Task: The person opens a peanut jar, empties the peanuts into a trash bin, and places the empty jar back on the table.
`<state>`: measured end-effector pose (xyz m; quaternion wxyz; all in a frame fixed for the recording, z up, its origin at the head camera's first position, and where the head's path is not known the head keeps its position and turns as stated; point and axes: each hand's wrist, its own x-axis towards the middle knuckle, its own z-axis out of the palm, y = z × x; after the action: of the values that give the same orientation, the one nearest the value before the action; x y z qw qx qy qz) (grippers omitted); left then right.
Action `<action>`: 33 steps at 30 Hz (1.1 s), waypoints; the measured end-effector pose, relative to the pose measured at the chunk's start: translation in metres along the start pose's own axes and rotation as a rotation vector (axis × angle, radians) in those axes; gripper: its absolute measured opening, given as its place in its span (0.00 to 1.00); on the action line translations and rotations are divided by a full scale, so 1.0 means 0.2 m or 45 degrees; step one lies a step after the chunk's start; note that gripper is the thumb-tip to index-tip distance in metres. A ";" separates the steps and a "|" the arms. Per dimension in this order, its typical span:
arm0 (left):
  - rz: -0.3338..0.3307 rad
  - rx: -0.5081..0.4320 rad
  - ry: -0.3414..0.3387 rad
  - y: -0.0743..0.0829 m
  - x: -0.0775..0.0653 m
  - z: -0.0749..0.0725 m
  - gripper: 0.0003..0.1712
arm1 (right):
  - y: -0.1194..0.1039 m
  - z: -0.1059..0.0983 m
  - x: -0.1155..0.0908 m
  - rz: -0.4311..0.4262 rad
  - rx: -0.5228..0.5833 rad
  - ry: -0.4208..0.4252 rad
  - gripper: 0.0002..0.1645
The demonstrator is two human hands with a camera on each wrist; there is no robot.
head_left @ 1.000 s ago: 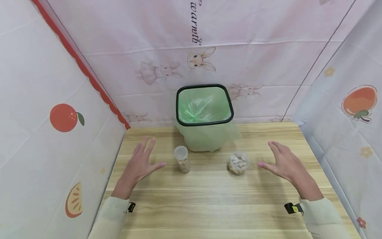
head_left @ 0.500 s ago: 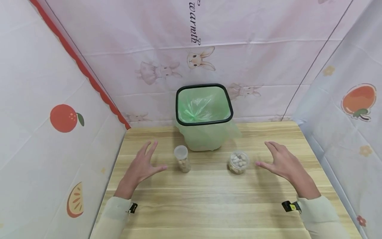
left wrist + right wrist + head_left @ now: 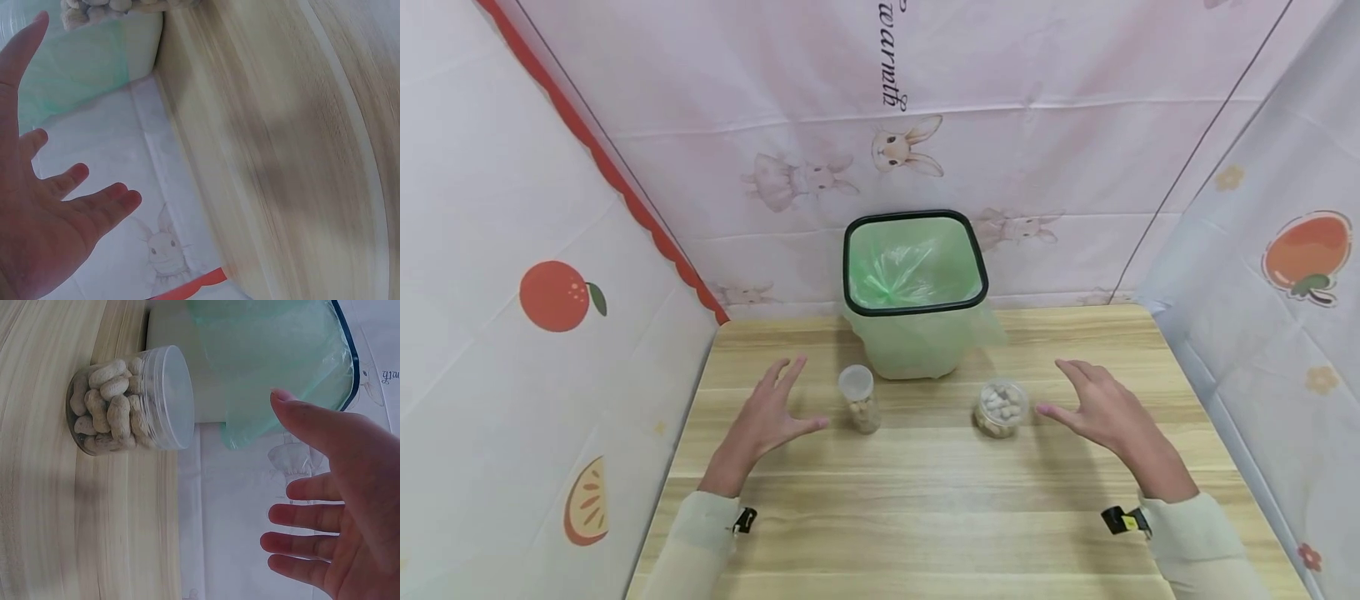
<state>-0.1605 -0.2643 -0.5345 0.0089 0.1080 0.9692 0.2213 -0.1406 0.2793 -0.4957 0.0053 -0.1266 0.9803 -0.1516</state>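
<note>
Green film, thin and crinkled: the liner (image 3: 910, 267) puckers into a starburst inside a squarish bin (image 3: 917, 312), black-rimmed, rounded at the corners. A loose skirt of film hangs down outside. Other places noted from the bin.

In front of the bin, to its left: tall jar (image 3: 860, 403), a slim clear cylinder, frosted disc of a lid, tan pieces inside. In front of the bin, to its right: round jar (image 3: 1000, 410), squat, clear, lidded, packed with peanuts (pitted shells, sharp in my right wrist view). Both upright on the tabletop (image 3: 910, 517), smooth-looking, pale, streaked with wood grain. Behind the bin, pinkish cloth (image 3: 1045, 67), creased, printed with rabbits.

Pose: my left hand (image 3: 765, 419), left of the bin and nearer me, is wide, fingers fanned forward, thumb towards the tall jar. My right hand (image 3: 1107, 413), right of the bin, is equally wide, thumb towards the round jar. Each near its jar, not touching. Forearms in cream sleeves (image 3: 1198, 533) slant inward towards the bin.
</note>
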 end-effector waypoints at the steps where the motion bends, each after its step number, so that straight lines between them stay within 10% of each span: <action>1: -0.001 -0.002 -0.001 0.00 0.00 0.00 0.70 | 0.00 0.00 0.00 -0.002 0.000 0.003 0.55; 33: 0.121 -0.142 0.014 0.06 0.06 0.13 0.67 | -0.13 0.03 0.06 -0.128 0.099 0.085 0.47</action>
<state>-0.1679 -0.2394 -0.5525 -0.0009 0.1521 0.9491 0.2758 -0.1453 0.2503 -0.4939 -0.0301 -0.1702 0.9657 -0.1938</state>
